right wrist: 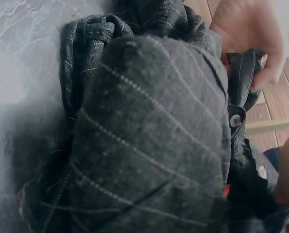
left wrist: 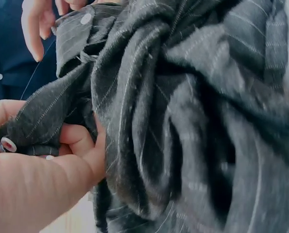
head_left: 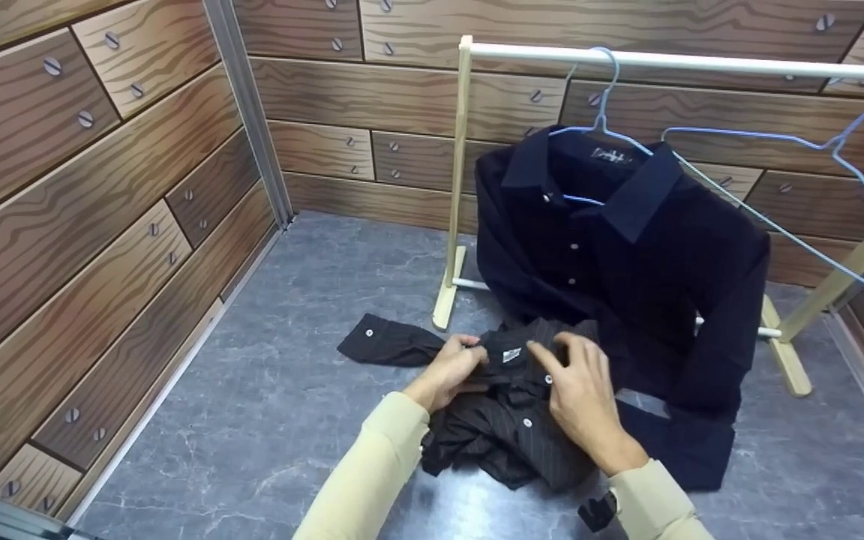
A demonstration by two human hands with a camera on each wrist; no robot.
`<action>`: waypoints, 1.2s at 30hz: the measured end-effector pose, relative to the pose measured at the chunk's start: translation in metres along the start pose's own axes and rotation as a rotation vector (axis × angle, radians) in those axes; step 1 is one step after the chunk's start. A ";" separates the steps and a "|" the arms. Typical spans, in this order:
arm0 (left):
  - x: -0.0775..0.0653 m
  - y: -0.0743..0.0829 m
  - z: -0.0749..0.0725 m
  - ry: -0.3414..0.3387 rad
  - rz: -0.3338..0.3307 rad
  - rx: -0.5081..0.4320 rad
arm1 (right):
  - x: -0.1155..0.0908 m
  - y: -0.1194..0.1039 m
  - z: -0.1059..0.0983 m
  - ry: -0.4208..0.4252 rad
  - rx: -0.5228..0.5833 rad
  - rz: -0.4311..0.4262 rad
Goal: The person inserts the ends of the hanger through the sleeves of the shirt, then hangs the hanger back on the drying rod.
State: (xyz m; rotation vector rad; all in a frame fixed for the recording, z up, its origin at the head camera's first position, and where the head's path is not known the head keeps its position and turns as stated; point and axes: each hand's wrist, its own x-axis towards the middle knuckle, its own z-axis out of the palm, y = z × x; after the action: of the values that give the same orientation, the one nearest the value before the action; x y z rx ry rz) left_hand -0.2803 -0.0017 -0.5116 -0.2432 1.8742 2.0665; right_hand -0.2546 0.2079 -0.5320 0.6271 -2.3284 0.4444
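A dark pinstriped shirt (head_left: 477,431) with white buttons lies bunched on the grey surface, one sleeve (head_left: 391,341) stretched to the left. Around its collar edge curl the fingers and thumb of my left hand (head_left: 451,367); the left wrist view shows the pinch beside a collar button (left wrist: 8,144). My right hand (head_left: 586,386) is over the collar's other side, its fingers spread and loosely bent near the white neck label (head_left: 511,354). At the top of the left wrist view, its fingers (left wrist: 33,31) hang beside the cloth. Folds hide much of the shirt front.
Just behind, a navy shirt (head_left: 619,262) hangs on a blue hanger from the white rail (head_left: 664,61) of a wooden-legged rack, its sleeve reaching down to the surface. A second blue hanger (head_left: 837,142) hangs bare at right. Wood-patterned walls (head_left: 102,247) enclose the left and back.
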 end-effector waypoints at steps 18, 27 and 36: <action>-0.013 -0.008 -0.027 0.092 0.189 0.677 | -0.005 -0.002 -0.012 -0.328 -0.166 0.196; -0.015 0.000 -0.027 0.073 0.349 0.544 | -0.012 0.013 -0.025 -0.170 0.055 0.359; -0.025 0.016 -0.015 -0.088 0.300 0.146 | -0.013 0.021 -0.058 0.007 0.318 0.621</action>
State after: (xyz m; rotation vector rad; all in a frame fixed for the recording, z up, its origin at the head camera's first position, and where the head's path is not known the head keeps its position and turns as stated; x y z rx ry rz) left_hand -0.2639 -0.0213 -0.4897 0.1725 2.1000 2.0698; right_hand -0.2272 0.2564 -0.5024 0.0181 -2.4341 1.1088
